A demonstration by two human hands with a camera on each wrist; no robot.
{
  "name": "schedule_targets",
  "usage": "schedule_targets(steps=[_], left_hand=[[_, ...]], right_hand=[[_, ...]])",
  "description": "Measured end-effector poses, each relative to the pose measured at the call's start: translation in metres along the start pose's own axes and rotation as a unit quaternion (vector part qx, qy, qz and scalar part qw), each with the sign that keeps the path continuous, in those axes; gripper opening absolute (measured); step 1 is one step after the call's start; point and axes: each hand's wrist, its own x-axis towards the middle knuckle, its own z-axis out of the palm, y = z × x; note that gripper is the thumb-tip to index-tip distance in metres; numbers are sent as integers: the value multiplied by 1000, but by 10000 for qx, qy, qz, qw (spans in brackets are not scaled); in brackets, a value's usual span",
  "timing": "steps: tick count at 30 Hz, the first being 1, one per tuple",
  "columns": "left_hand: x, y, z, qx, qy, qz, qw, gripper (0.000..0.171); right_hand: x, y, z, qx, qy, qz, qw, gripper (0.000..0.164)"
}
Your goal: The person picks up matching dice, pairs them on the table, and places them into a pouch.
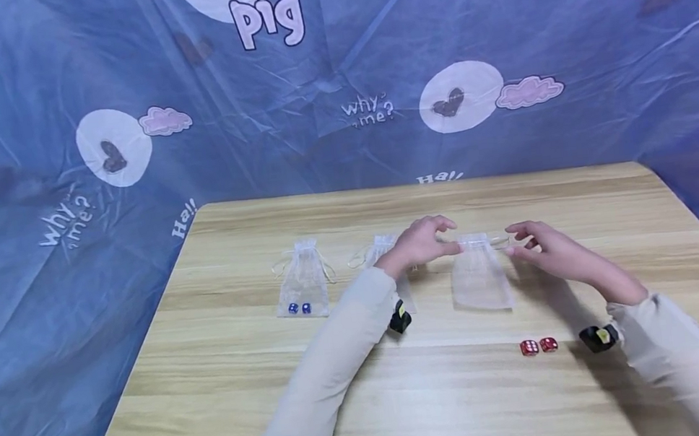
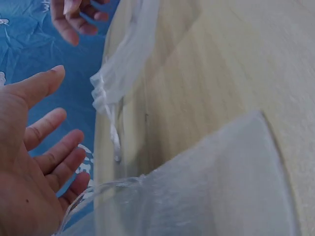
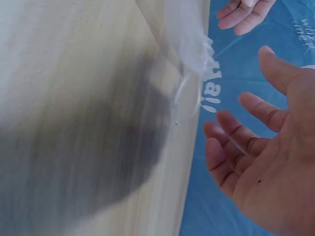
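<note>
A white sheer drawstring bag (image 1: 480, 278) lies flat on the table between the two hands. My left hand (image 1: 421, 242) is beside its gathered top on the left, fingers spread and holding nothing in the left wrist view. On the other side, my right hand (image 1: 546, 248) is near the drawstring end (image 3: 179, 96), its fingers loosely bent with nothing in them. A second sheer bag (image 1: 382, 244) lies partly hidden under the left forearm. Two red dice (image 1: 530, 347) sit on the table in front of the right bag.
Farther left, a third sheer bag (image 1: 304, 271) has two blue dice (image 1: 293, 308) in its bottom. The wooden table (image 1: 245, 383) meets a blue printed cloth (image 1: 341, 146) at its back and sides. Dark wrist devices (image 1: 399, 317) are worn on both arms.
</note>
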Motion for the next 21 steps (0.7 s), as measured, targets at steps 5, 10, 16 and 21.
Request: schedule_targets(steps=[5,10,16,21], left_hand=[[3,-3,6,507,-58,-296,9983,64],[6,-5,15,866,-202,-440,9951,66],[6,-7,25,1357,12,-487,9896,54],[6,-7,31,1416,107,-538,9884,46]], right_hand=[[16,4,7,-86,-181,121,9997,58],[27,8,15,-478,-311,207,9982,60],[34,8,29,-345,-358,182,9986,45],[34,8,34,6,-164,191,9997,30]])
